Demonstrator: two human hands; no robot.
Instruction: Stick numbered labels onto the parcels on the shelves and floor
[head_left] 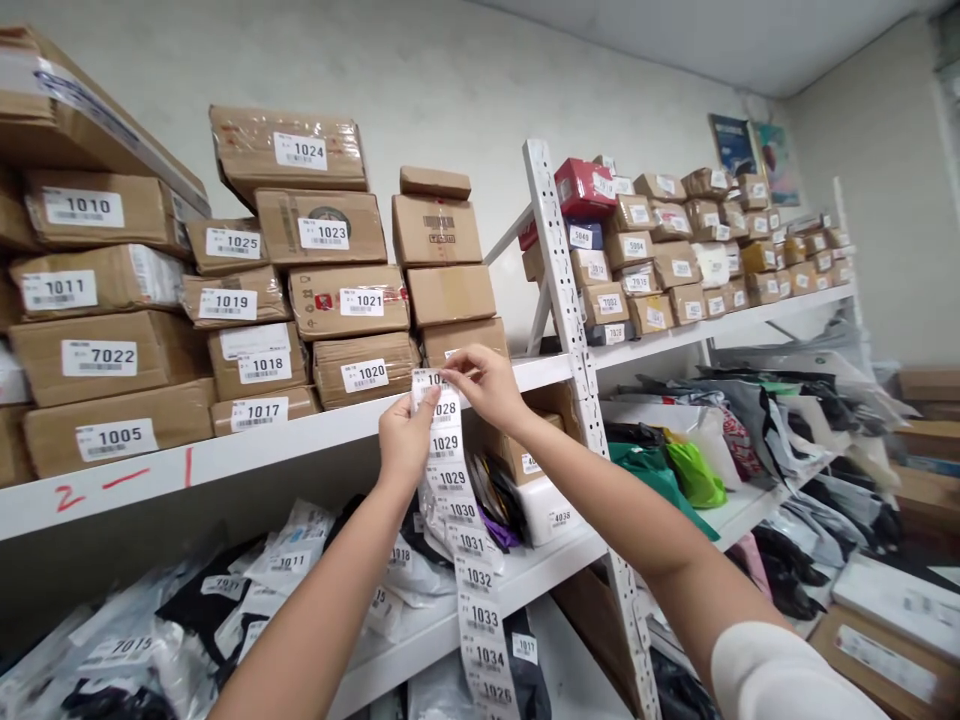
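Note:
My left hand (406,440) is closed on a long strip of white numbered barcode labels (469,545), with the thumb lying over the front near the top. The strip hangs down past the lower shelf, its numbers running through 1028, 1029 and the 1030s. My right hand (487,385) pinches the top label at its upper right edge, partly covering its number. Just behind my right hand is a cardboard box (465,335) whose own label is mostly hidden. To its left sits a box marked 1020 (365,373).
A white metal shelf (300,435) carries stacked, labelled cardboard boxes (326,225). Below lie plastic-wrapped parcels (285,570). A perforated upright post (559,260) stands right of my hands. Beyond it, another shelf (720,325) holds small boxes above bagged parcels (667,475).

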